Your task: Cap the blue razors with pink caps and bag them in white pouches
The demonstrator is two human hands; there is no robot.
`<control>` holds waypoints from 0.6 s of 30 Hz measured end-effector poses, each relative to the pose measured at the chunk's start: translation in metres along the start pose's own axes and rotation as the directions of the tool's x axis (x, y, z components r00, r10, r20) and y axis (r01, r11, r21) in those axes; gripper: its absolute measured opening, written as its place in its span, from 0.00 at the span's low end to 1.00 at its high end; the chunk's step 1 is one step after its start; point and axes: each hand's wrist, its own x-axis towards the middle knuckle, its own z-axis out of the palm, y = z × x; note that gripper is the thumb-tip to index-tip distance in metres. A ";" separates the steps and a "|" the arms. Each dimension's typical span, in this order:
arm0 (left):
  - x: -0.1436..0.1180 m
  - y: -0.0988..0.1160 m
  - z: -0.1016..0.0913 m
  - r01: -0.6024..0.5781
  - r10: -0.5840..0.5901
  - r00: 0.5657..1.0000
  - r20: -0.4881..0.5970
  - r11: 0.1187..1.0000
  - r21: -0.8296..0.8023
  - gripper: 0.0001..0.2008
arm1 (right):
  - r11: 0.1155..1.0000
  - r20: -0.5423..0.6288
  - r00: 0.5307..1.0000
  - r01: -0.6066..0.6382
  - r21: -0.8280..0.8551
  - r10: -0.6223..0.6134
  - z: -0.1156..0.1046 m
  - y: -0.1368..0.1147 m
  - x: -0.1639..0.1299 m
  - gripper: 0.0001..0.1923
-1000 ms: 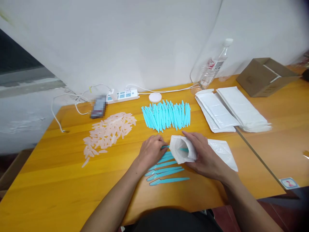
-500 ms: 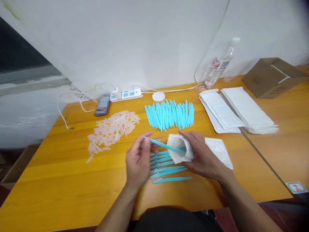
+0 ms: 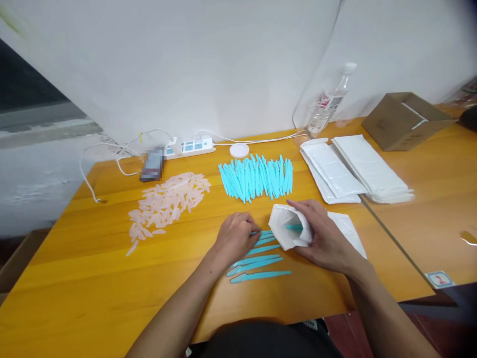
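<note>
My right hand (image 3: pixel 323 237) holds a white paper pouch (image 3: pixel 288 229) with its mouth open toward the left; a turquoise stick shows inside it. My left hand (image 3: pixel 235 236) rests palm down on the near row of turquoise plastic sticks (image 3: pixel 257 261), fingertips on the topmost one; whether it grips it is unclear. A larger heap of the same turquoise sticks (image 3: pixel 257 177) lies farther back, and a pile of translucent pink caps (image 3: pixel 168 203) sits to its left. The rest of the pouch lies flat under my right hand.
Stacks of white pouches (image 3: pixel 354 169) lie at the back right beside a cardboard box (image 3: pixel 404 120) and a clear water bottle (image 3: pixel 328 102). A power strip (image 3: pixel 189 147), a white round lid (image 3: pixel 239 150) and a blurred phone (image 3: pixel 152 165) sit along the wall. The table edge runs close to me.
Half a second ago my left hand held a turquoise stick lifted at the pouch mouth; now that stick is inside the pouch and the hand is back down on the near row.
</note>
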 end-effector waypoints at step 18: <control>-0.038 0.020 -0.025 -0.087 -0.562 0.662 -0.496 0.600 -0.795 0.16 | 0.993 0.009 0.994 0.113 -0.025 -0.113 0.027 -0.013 0.024 0.46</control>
